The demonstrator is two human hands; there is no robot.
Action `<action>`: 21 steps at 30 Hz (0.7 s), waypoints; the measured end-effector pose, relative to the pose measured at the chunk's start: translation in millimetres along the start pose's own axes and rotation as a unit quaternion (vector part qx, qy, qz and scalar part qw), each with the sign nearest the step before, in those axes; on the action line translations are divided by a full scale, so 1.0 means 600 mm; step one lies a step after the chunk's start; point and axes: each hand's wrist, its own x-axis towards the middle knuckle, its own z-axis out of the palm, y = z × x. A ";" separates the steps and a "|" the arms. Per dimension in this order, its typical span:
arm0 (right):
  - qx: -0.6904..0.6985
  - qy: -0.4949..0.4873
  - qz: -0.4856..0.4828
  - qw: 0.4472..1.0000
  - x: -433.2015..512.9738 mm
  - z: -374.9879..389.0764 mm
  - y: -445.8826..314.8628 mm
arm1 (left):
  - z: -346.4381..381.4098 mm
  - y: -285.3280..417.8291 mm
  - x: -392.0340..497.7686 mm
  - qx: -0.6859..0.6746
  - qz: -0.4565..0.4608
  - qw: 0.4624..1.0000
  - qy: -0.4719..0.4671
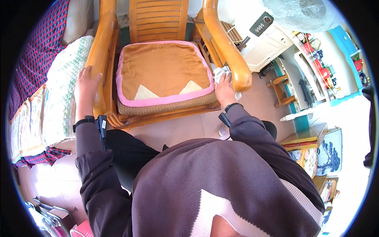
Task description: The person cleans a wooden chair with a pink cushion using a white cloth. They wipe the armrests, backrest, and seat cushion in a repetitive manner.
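Observation:
A wooden armchair (159,17) stands before me, its slatted back at the far side. On its seat lies a brown cushion (165,68) with pink edging and two cream triangles, over a patterned seat pad (165,106). My left hand (86,89) rests on the left armrest (102,41), fingers spread and nothing in it. At the inner front of the right armrest (229,47), my right hand (225,90) is closed over a crumpled white cloth (221,72). Part of the cloth is hidden under the fingers and the armrest end.
To the left is furniture draped with a green-white cover (66,80) and a checked cloth (41,44). An electric fan (305,13) with a control panel (261,23) stands at upper right, near a white cabinet (266,49). A wooden stool (281,89) and shelves of ornaments lie right.

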 end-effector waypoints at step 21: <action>0.117 0.090 -0.131 0.980 -0.115 0.007 0.139 | 0.002 -0.006 0.006 -0.028 0.010 0.999 -0.014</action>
